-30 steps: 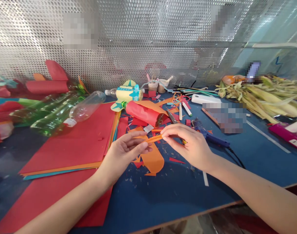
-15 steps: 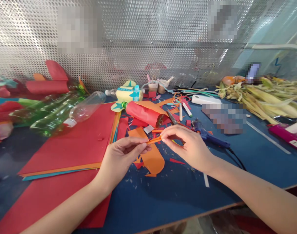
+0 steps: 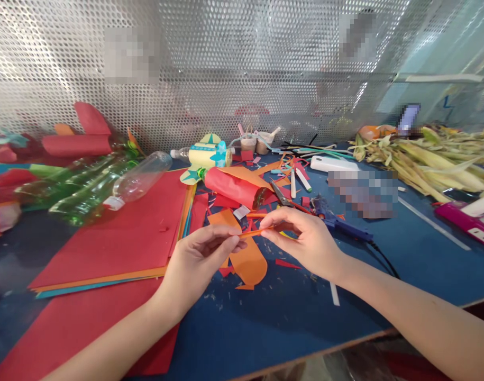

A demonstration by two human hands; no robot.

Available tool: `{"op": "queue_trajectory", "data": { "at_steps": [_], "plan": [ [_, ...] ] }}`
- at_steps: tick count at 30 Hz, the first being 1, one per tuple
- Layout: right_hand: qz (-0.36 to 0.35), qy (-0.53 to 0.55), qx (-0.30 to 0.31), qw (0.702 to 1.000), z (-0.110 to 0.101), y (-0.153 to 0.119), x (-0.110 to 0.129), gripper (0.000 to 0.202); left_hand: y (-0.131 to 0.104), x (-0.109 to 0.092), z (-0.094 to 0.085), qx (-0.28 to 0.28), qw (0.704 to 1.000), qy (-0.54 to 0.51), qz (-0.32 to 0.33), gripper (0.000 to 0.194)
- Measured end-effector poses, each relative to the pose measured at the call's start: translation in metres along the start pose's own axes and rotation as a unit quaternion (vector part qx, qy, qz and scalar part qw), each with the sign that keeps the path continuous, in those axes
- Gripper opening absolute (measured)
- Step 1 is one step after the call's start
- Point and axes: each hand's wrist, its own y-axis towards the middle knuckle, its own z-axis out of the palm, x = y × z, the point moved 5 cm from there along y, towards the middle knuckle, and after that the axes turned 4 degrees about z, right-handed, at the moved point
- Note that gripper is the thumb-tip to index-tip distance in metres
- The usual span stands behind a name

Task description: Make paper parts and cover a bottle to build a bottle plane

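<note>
Blue tabletop (image 3: 297, 328) runs up to a perforated metal screen (image 3: 234, 63), and the red bottle (image 3: 234, 186) lies on its side among paper scraps near the middle. Your forearms reach in from the two lower corners, and your hands meet on the near side of the red bottle, a little above the table. Your left hand (image 3: 200, 256) pinches one end of the orange strip (image 3: 251, 233) between thumb and forefinger, the other fingers curled. Your right hand (image 3: 305, 241) arches over, pinching the other end in a narrow grip; the strip spans the short gap.

Below the strip, nearer you than the red bottle, lies the orange cutout (image 3: 248, 263). Scissors (image 3: 281, 196) sit just right of the red bottle, with the glue gun (image 3: 345, 226) farther right. Left of it is the paper stack (image 3: 118, 233), with the clear bottle (image 3: 140, 180) on its far edge. Pixelation hides the surface of the dark object (image 3: 364, 193) well right of the red bottle.

Compared with a second ago, your left fingers have drawn in from a looser spread, and the strip looks thinner.
</note>
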Motion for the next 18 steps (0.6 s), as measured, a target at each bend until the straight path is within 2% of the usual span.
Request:
{"op": "queue_trajectory", "data": {
  "at_steps": [9, 12, 18],
  "plan": [
    [-0.001, 0.008, -0.009, 1.000, -0.0019, -0.0015, 0.0006, 0.004, -0.0055, 0.0008, 0.0055, 0.012, 0.997, -0.052, -0.054, 0.024],
    [0.001, 0.015, -0.003, 1.000, -0.0019, -0.0007, 0.0002, 0.004, -0.0031, 0.0004, 0.0062, 0.026, 0.996, -0.062, -0.058, 0.027],
    [0.004, 0.028, 0.018, 0.999, 0.0007, 0.0058, -0.0062, 0.004, 0.0006, 0.0029, 0.0051, 0.015, 0.995, -0.071, -0.061, 0.032]
  ]
}}
